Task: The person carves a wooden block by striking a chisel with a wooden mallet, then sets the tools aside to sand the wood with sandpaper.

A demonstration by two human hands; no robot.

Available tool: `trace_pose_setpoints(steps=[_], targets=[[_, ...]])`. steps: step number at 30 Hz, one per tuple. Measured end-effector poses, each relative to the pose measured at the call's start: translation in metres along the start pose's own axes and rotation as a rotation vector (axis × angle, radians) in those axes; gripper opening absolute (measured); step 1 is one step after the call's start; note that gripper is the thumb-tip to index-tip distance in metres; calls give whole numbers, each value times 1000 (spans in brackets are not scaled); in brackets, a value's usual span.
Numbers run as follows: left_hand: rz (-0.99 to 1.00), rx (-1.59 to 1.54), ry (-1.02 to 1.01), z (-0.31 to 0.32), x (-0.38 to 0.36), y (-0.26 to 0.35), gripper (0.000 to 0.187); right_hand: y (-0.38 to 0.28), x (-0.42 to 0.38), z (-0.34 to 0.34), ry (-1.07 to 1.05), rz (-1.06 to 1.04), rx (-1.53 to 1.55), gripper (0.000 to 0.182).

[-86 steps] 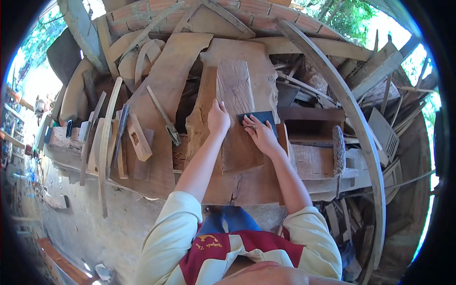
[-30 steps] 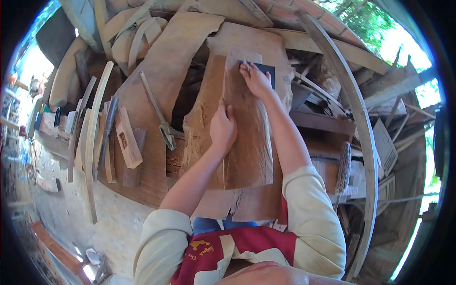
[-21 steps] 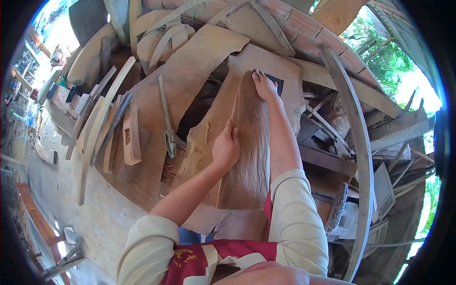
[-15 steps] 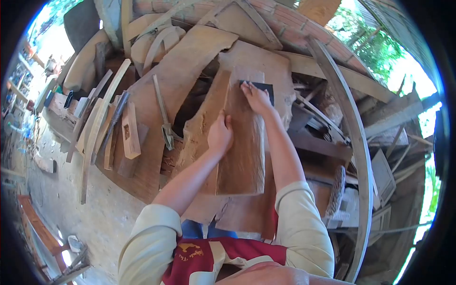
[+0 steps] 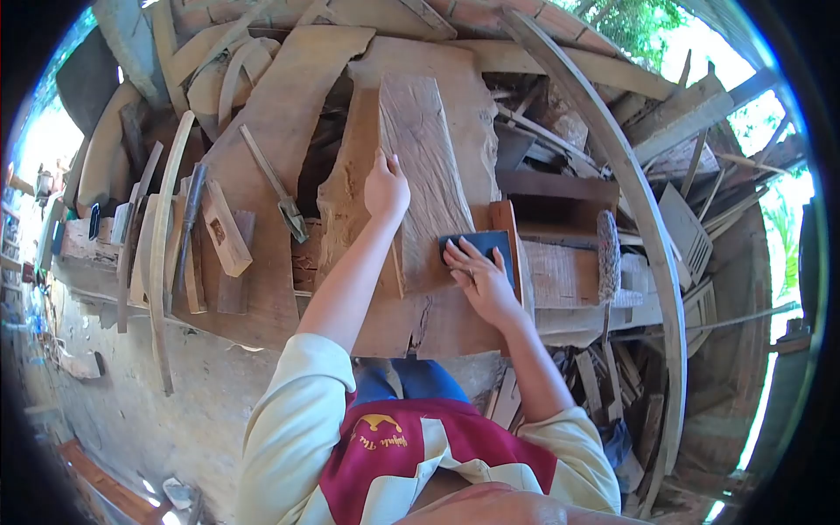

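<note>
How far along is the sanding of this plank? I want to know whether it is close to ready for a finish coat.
Mid-sanding, it seems. The right hand presses dark sandpaper at the plank's near right edge, while the left hand steadies its left edge. The far end looks pale and scuffed, so probably already rubbed. The grain is rough-looking all along, so more passes seem needed; smoothness cannot be judged here.

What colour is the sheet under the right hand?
Dark blue-grey sheet, pressed flat by the right hand; head view.

Sunlit open-air workshop: brick wall (image 5: 472, 13) behind stacked timber offcuts (image 5: 682, 122), bare dirt floor (image 5: 140, 411), green trees (image 5: 630, 17) beyond.
</note>
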State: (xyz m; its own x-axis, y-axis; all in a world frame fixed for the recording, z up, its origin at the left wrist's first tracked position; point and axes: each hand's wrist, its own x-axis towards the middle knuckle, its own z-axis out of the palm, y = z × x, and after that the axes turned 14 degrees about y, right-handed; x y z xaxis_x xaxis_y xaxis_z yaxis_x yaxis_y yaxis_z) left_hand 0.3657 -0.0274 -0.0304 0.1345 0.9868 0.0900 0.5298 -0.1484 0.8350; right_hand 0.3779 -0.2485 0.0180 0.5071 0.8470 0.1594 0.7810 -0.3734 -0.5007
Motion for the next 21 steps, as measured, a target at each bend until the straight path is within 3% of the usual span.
trace_pose_setpoints(steps=[5,9,12,18,21], targets=[[80,12,72,12,1,-10,43,14,38,-11,-170,-11,48,31],[19,-24,4,3,2,-3,45,18,46,-6,-109,-163,-33,29],[-43,-22,-56,-1,3,3,45,17,33,2,78,-394,-99,23],[-8,-11,-29,-2,2,4,45,24,64,27,257,-426,-124,25],[15,-46,-10,-1,1,2,45,33,131,38,176,-246,-11,35]])
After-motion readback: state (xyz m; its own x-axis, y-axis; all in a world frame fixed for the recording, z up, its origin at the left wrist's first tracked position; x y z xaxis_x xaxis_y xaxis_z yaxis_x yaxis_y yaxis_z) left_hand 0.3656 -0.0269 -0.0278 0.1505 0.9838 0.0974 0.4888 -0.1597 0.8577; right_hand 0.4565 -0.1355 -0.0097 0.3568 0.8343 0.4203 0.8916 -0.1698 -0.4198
